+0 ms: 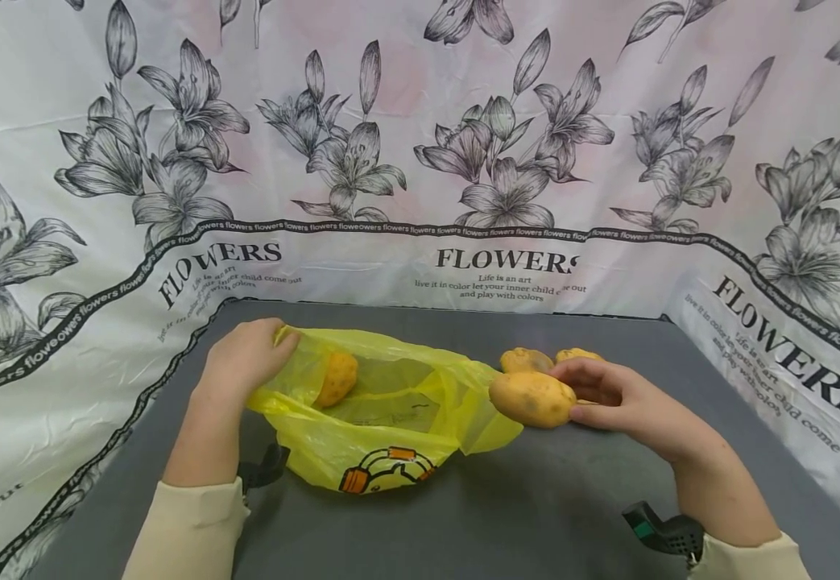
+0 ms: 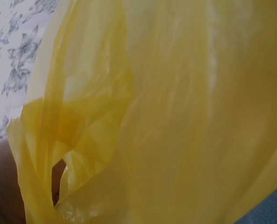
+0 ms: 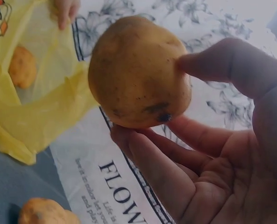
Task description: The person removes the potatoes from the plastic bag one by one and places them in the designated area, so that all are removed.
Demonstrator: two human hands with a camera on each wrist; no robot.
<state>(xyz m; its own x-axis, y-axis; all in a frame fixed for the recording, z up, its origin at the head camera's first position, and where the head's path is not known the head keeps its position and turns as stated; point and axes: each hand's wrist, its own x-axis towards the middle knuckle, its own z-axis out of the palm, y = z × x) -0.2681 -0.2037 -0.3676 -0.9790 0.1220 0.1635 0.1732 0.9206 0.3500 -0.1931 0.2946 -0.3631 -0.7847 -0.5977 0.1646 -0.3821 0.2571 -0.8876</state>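
A thin yellow plastic bag (image 1: 369, 447) with a cartoon print stands with its mouth spread wide. At its left rim my left hand (image 1: 249, 358) grips the plastic, which fills most of the left wrist view. One potato (image 1: 337, 379) shows inside the bag. My right hand (image 1: 626, 403) holds another potato (image 1: 531, 399) between thumb and fingers, right beside the bag's right rim. In the right wrist view this potato (image 3: 138, 74) has a dark spot on its underside. Behind the right hand lie a potato (image 1: 524, 359) and a second potato (image 1: 575, 354), partly hidden by the hand.
A dark grey table (image 1: 463, 515) lies under everything. White cloth (image 1: 362, 274) printed with flowers and lettering rises at the back and both sides. Each wrist wears a black strap device, such as the one at the right wrist (image 1: 669, 533).
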